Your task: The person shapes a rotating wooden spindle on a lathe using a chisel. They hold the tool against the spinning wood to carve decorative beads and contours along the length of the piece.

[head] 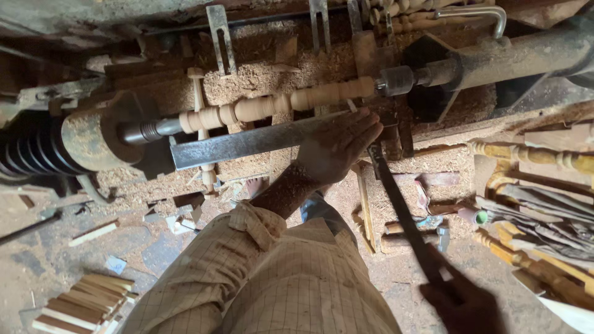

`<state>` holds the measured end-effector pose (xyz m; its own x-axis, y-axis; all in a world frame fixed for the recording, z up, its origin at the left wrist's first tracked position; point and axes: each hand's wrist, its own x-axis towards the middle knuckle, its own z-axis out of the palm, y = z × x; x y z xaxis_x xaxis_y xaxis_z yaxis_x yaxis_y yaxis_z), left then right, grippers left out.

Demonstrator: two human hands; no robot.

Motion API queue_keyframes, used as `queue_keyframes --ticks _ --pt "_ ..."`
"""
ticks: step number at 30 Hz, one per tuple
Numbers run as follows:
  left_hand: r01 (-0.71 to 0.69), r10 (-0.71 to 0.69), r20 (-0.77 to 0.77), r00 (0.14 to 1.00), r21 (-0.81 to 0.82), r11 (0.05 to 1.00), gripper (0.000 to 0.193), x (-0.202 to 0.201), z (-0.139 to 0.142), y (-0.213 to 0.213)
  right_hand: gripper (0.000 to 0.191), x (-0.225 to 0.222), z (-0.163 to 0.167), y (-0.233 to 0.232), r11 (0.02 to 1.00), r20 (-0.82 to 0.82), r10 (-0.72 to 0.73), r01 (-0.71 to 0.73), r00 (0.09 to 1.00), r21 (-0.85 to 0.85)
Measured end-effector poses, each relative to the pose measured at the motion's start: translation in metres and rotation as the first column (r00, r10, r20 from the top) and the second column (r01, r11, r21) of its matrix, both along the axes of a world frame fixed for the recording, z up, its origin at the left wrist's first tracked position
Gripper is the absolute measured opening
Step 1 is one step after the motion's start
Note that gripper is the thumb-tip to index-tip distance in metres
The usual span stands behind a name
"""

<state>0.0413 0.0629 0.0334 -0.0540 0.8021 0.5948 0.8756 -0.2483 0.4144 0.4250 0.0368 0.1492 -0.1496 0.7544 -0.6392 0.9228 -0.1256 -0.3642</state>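
Lathe (93,139): the biggest thing in view, a dusty bed running left to right with a ribbed pulley at its left end and a tailstock at its right; sawdust banked all along it.
Tool rest (247,141): long grey steel bar lying just in front of the lathe's axis, tilted slightly upward to the right.
Spindle (278,105): pale turned wood, already beaded and coved, held between the lathe's two centres, just behind the tool rest; this is the piece being worked.
Chisel (405,216): long dark blade running from the lower right up to the tool rest's right end, its tip hidden under the fingers close to the spindle.
Left hand (337,145): lying palm down over the right end of the tool rest, fingers spread flat on the blade; a pressing grip, not a closed fist.
Right hand (464,303): low and well to the right of the lathe, in shadow; its grip looks wrapped around the chisel's handle.
Step in hand: by my reading, shaping the spindle's right-hand section, the edge steadied on the rest.
Next move calls for: firm downward pressure on the rest; a small, controlled feed of the edge into the wood; the handle kept low.
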Motion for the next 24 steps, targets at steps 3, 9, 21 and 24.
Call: queue_keyframes --ticks 3,9,21,24 --pt "0.056 -0.055 0.011 0.998 -0.036 0.998 0.03 -0.001 -0.004 0.0 0.084 -0.061 0.013 -0.069 0.962 0.127 -0.201 0.221 0.971 -0.161" --pt "0.094 -0.099 -0.069 0.993 -0.067 0.993 0.034 -0.002 -0.001 0.005 0.085 -0.164 0.038 -0.118 0.901 0.157 -0.413 0.427 0.897 -0.071" --pt "0.04 -0.049 -0.075 0.996 -0.114 0.993 0.034 -0.005 -0.002 -0.002 0.088 -0.125 0.054 -0.087 0.945 -0.069 -0.317 0.309 0.946 -0.103" --pt "0.017 -0.013 0.052 0.999 -0.089 0.996 0.029 -0.001 -0.007 -0.002 0.085 -0.076 0.055 -0.046 0.986 0.025 -0.157 0.158 0.987 -0.054"
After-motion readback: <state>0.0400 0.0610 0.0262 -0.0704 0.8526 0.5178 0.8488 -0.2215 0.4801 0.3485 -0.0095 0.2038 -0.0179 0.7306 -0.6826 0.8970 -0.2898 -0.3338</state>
